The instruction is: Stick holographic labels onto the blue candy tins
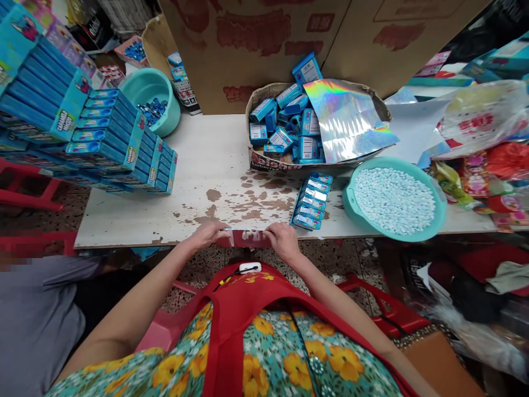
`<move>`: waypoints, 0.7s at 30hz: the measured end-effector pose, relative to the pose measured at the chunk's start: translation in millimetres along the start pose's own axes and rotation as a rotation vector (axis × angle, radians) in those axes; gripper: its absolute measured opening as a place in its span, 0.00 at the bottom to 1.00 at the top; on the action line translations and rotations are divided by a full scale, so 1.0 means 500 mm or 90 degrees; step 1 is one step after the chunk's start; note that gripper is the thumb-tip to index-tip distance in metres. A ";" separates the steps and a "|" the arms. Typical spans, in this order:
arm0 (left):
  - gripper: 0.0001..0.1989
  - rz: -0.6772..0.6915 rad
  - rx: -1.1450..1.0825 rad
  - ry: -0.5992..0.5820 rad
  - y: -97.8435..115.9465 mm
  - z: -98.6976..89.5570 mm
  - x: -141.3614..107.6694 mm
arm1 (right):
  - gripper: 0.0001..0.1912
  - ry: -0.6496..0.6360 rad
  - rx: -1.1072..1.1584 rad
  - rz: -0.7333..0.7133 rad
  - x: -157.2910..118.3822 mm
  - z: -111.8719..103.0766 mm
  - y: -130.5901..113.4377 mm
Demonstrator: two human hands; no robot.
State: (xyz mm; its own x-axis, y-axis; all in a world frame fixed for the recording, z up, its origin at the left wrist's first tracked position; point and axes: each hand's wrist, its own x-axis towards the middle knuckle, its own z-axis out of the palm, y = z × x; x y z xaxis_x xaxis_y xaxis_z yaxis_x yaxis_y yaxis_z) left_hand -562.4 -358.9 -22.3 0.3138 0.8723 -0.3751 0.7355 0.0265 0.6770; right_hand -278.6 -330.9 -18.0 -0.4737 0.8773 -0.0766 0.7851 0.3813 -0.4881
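The left hand point(209, 234) is pinching one end of a dark-red strip point(248, 238) at the near edge of the table point(202, 149) and the right hand point(284, 240) is pinching the other, light, even tension likely keeping it straight.

Red apron point(231, 314) with yellow print point(257, 278) over teal blouse point(281, 353) with large orange-yellow flowers point(346, 361)

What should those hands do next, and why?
Maybe lay the red strip on the table: the left hand and right hand hold its ends, so neither seems free for the blue boxes beside the right hand.
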 end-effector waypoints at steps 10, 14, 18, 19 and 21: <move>0.26 -0.099 -0.318 0.033 -0.016 -0.023 -0.005 | 0.09 -0.039 0.167 0.045 0.061 0.035 0.034; 0.24 -0.108 -0.378 0.065 -0.035 -0.024 0.000 | 0.09 -0.060 0.183 0.095 0.085 0.054 0.037; 0.20 -0.127 -0.384 0.118 -0.063 -0.015 0.027 | 0.10 -0.088 0.182 0.145 0.116 0.071 0.045; 0.19 -0.126 -0.369 0.126 -0.071 -0.015 0.036 | 0.10 -0.092 0.180 0.150 0.123 0.073 0.047; 0.16 -0.127 -0.327 0.133 -0.086 -0.020 0.052 | 0.10 -0.095 0.177 0.157 0.136 0.077 0.050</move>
State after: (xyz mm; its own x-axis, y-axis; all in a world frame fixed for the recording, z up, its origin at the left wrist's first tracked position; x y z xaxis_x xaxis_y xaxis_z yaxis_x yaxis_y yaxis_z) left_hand -591.7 -332.6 -54.8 0.0358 0.9028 -0.4285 0.3658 0.3871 0.8463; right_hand -306.7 -272.9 -68.8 -0.3533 0.8727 -0.3370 0.7546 0.0529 -0.6541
